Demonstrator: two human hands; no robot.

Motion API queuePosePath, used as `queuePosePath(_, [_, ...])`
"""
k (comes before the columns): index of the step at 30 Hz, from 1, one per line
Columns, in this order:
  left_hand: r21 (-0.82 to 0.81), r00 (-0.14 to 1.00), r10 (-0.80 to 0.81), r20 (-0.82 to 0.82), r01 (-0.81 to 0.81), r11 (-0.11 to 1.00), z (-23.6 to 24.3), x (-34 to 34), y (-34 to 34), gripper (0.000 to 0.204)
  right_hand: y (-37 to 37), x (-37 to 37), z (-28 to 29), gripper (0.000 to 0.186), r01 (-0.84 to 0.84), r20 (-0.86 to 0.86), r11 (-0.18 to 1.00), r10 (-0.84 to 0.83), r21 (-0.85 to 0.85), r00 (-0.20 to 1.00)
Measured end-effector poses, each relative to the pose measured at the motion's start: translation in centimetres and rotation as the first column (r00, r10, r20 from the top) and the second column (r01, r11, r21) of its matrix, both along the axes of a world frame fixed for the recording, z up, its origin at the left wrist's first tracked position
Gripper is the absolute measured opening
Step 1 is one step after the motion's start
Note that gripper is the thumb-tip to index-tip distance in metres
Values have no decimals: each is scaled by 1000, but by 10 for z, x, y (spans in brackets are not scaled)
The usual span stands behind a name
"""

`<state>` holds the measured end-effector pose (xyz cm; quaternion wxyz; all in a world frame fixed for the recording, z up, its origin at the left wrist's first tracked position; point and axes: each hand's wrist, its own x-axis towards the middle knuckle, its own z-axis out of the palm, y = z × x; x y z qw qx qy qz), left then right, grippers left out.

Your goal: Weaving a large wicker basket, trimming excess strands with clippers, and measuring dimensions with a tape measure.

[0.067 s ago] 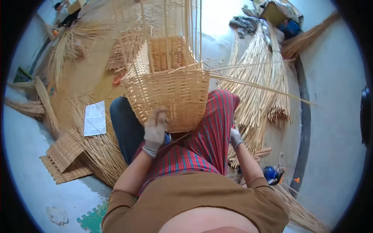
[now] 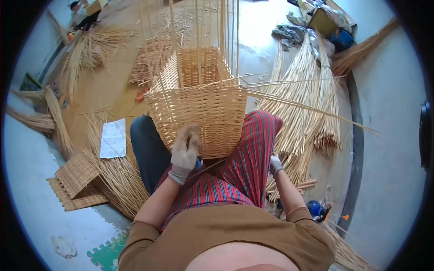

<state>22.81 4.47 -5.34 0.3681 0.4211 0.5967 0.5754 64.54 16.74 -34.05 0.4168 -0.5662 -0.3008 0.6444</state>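
Left hand (image 2: 184,153) seemingly touching basket (image 2: 203,113).

Gloved left hand (image 2: 184,151) touches wicker basket (image 2: 199,113).

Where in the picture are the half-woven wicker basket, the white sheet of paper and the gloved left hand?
wicker basket (image 2: 203,113), head view, on its woven front wall.
white sheet of paper (image 2: 113,139), head view, on its middle.
left hand (image 2: 184,151), head view, on the glove's back.

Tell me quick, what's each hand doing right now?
Left hand: gloved, pressed against the wicker basket wall; grip cannot be told.
Right hand: gloved, down beside the striped cloth; grip cannot be told.
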Motion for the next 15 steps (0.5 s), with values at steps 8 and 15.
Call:
queuePosePath(8, [445,468,432,-771,-91,891,112,-18,97,24,103,-18,88,97,-121,871,992,33,30,491])
queuePosePath(15, [236,311,285,-906,-188,954,119,-65,55,10,38,-114,249,33,-6,296,703,-291,712,910])
